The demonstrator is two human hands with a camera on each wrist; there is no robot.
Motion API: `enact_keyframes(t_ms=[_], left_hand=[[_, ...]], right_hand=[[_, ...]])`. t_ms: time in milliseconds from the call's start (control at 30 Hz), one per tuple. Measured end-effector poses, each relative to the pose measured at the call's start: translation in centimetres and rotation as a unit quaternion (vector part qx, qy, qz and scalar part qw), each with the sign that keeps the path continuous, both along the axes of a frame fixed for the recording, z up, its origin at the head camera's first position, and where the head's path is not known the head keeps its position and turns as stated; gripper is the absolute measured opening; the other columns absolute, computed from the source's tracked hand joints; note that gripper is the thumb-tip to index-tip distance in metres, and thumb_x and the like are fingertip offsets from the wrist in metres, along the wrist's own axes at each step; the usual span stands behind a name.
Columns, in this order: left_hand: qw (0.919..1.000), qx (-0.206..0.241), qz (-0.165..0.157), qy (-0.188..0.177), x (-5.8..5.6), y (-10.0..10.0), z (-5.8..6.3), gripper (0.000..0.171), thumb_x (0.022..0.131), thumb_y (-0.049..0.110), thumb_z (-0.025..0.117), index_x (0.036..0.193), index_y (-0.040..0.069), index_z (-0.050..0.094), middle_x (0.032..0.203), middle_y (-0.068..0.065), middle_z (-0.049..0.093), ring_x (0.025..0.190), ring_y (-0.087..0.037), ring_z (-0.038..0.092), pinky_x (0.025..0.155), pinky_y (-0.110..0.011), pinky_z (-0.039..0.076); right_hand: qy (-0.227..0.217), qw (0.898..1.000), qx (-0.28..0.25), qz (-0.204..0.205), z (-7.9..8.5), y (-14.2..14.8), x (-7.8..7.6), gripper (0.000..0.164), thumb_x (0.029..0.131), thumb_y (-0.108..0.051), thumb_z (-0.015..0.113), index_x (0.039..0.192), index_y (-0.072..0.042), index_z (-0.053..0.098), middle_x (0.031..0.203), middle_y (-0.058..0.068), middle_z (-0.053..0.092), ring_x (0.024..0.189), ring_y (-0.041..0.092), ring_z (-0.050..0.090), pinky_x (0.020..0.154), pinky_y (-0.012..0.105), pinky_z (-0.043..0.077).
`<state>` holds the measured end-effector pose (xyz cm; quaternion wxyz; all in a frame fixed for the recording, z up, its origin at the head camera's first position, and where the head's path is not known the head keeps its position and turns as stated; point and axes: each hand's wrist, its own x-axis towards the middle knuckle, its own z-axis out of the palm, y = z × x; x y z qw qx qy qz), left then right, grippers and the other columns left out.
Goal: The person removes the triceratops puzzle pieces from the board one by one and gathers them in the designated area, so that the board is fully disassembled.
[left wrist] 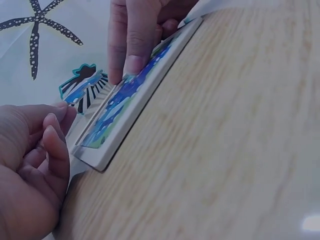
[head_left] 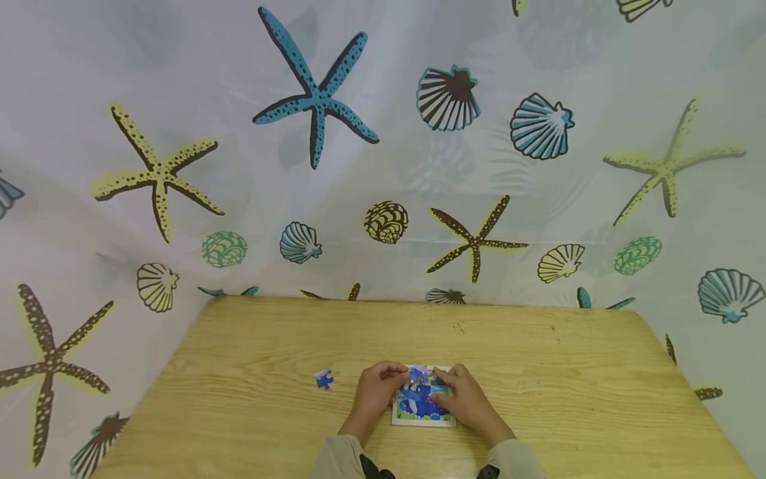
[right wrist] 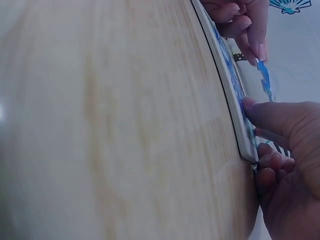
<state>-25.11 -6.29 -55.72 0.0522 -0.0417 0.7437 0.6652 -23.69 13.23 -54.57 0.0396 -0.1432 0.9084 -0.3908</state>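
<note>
My left hand pinches a blue and lilac jigsaw piece between thumb and forefinger. In the left wrist view this piece is raised above the puzzle's far part, tilted. The jigsaw puzzle, a blue cartoon picture in a pale frame, lies flat on the table. My right hand holds it at the right side, with the thumb and forefinger on the picture. In the right wrist view the other fingers are curled by the frame's edge. The hands partly cover the picture.
A loose blue and lilac jigsaw piece lies on the table left of my left hand. The wooden table reaches back to a pale curtain printed with starfish and shells, which also hangs along both sides.
</note>
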Motion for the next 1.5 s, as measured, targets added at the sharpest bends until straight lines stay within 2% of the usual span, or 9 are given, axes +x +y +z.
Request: enact_keyframes(t_ms=[167,433,667,933,1133,1300,1500], left_hand=[[0.9999,0.014,0.005,0.000,-0.1,-0.8,-0.4,0.018,0.085,0.016,0.070,0.097,0.003,0.069,0.078,-0.001,0.064,0.061,-0.010,0.051,0.052,-0.021,0.044],[0.9992,0.018,0.033,0.012,0.1,-3.0,-0.7,0.018,0.086,0.015,0.070,0.098,0.001,0.068,0.079,-0.003,0.063,0.062,-0.011,0.052,0.052,-0.021,0.044],[0.9969,0.016,0.076,0.010,0.3,-5.8,-0.4,0.021,0.085,0.014,0.070,0.100,-0.001,0.067,0.082,-0.004,0.064,0.062,-0.011,0.052,0.051,-0.020,0.043],[0.9927,-0.011,0.119,0.019,0.9,-8.2,0.3,0.020,0.086,0.012,0.069,0.101,-0.001,0.068,0.082,-0.005,0.065,0.062,-0.012,0.055,0.050,-0.021,0.045],[0.9882,-0.036,0.146,0.025,1.0,-8.7,0.3,0.015,0.085,0.007,0.069,0.096,-0.003,0.068,0.075,-0.004,0.063,0.056,-0.011,0.053,0.046,-0.020,0.043],[0.9858,-0.064,0.151,0.037,1.4,-8.6,0.6,0.013,0.085,0.006,0.067,0.094,-0.003,0.068,0.074,-0.006,0.063,0.055,-0.012,0.054,0.044,-0.021,0.043],[0.9822,-0.096,0.157,0.036,1.4,-8.7,0.3,0.013,0.086,0.010,0.067,0.094,0.000,0.069,0.078,-0.006,0.064,0.057,-0.012,0.056,0.047,-0.021,0.045]], right_hand=[[-0.008,1.000,-0.003,-0.006,-0.1,-0.2,0.2,0.054,0.085,-0.018,0.071,0.131,0.003,0.052,0.084,0.002,0.032,0.072,0.015,0.032,0.061,0.024,0.028],[-0.002,1.000,-0.002,-0.006,0.0,-0.2,0.1,0.055,0.085,-0.018,0.071,0.132,0.002,0.052,0.084,0.002,0.032,0.072,0.015,0.032,0.061,0.025,0.028],[-0.003,1.000,0.000,-0.001,0.0,-0.1,0.1,0.055,0.086,-0.019,0.070,0.133,0.002,0.051,0.083,0.002,0.032,0.070,0.015,0.031,0.060,0.024,0.027],[-0.009,1.000,0.001,-0.004,0.1,-0.1,0.2,0.054,0.086,-0.018,0.070,0.132,0.002,0.052,0.085,0.002,0.033,0.074,0.015,0.034,0.062,0.024,0.029],[-0.005,1.000,-0.002,-0.002,0.2,-0.1,0.1,0.053,0.086,-0.017,0.070,0.132,0.002,0.052,0.085,0.002,0.033,0.074,0.015,0.034,0.062,0.024,0.030],[0.000,1.000,-0.001,-0.002,0.2,-0.1,0.2,0.053,0.085,-0.017,0.070,0.131,0.003,0.053,0.084,0.002,0.032,0.073,0.015,0.033,0.061,0.024,0.029],[-0.002,1.000,-0.003,0.001,0.1,-0.1,0.2,0.054,0.086,-0.018,0.070,0.132,0.003,0.052,0.083,0.002,0.032,0.071,0.015,0.031,0.061,0.024,0.027]])
